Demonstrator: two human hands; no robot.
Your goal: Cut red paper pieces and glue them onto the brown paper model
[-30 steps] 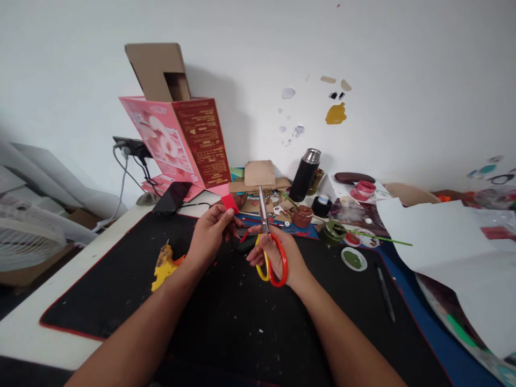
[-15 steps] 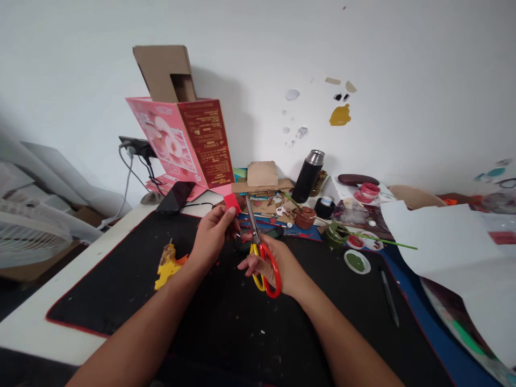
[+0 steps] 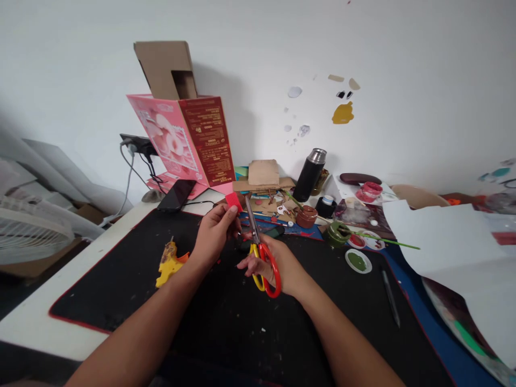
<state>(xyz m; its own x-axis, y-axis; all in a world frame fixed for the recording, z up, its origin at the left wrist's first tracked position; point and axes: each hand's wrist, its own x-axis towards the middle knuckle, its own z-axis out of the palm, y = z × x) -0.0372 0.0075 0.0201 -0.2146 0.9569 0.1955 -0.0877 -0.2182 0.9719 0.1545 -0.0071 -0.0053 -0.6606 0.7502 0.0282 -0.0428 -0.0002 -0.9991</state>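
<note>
My left hand point(image 3: 215, 228) pinches a small red ridged piece point(image 3: 233, 201) between thumb and fingers, its upper part sticking out above the fingertips. Just to the right, my right hand point(image 3: 278, 263) grips a pair of scissors point(image 3: 270, 271) with one red and one yellow handle loop. The blades point up and look closed together, close beside the red piece. Whether they touch it I cannot tell. Both hands are above a black mat point(image 3: 226, 328). A yellow glue gun point(image 3: 169, 264) lies on the mat left of my left forearm.
At the back stand a pink and red box point(image 3: 207, 142), a phone point(image 3: 176, 194) and a black flask point(image 3: 309, 174). Paint pots, among them a green jar point(image 3: 337, 235), and a dish of green paint point(image 3: 358, 261) sit right of my hands. A pen point(image 3: 390, 298) lies farther right.
The view has shifted very slightly. Both hands keep nearly the same pose, with the scissors and the red piece still held close together.
</note>
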